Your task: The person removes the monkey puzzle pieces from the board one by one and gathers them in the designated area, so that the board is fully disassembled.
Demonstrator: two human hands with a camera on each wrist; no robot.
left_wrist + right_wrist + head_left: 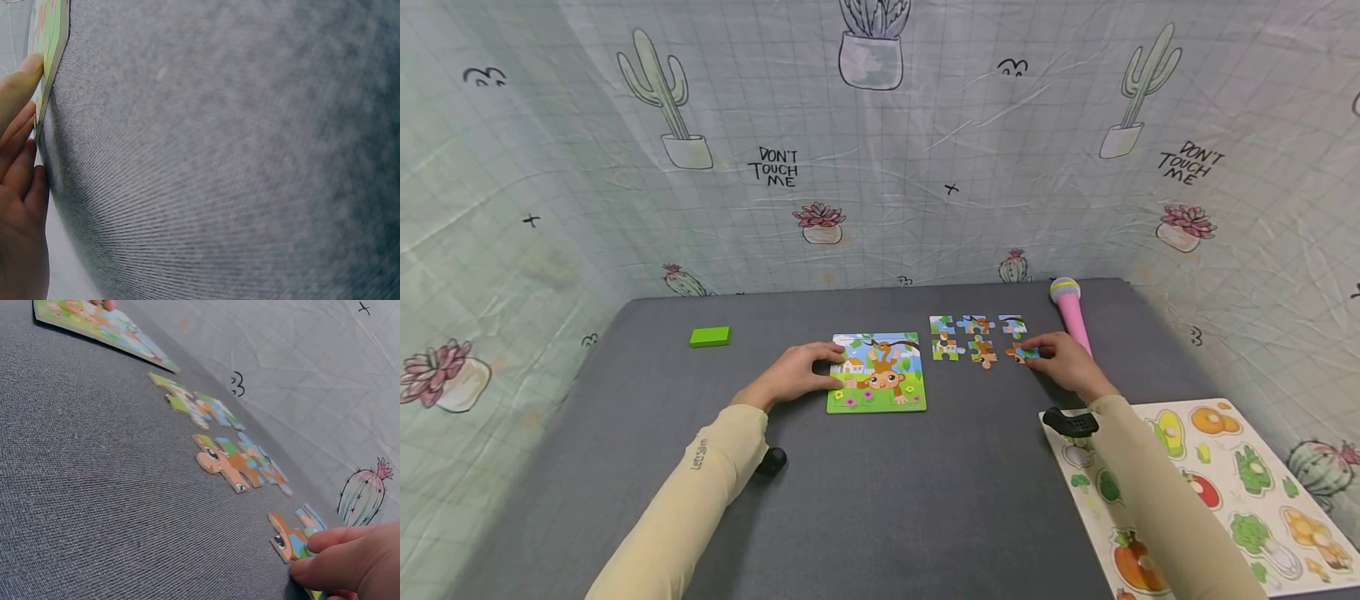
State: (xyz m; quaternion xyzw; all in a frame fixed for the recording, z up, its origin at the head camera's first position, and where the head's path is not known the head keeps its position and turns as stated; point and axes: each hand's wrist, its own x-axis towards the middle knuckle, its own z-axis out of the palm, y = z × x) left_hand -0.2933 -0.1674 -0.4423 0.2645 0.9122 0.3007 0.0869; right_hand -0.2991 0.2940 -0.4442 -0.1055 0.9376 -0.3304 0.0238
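Observation:
A monkey puzzle board (877,403) lies flat on the dark grey table. My left hand (797,372) rests at its left edge, fingertips and thumb touching the board; the left wrist view shows the thumb (24,78) on its green border. To the right, loose jigsaw pieces lie in two rows, including one with part of a monkey face (982,353). At the near row's right end, my right hand (1067,363) pinches a jigsaw piece (285,540) between thumb and forefinger, low at the table; the fingers hide part of it.
A pink toy microphone (1073,321) lies behind the right hand. Under the right forearm is a vegetable puzzle board (1213,442). A green block (710,337) sits at the far left. Printed cloth (895,225) walls the table's back and sides.

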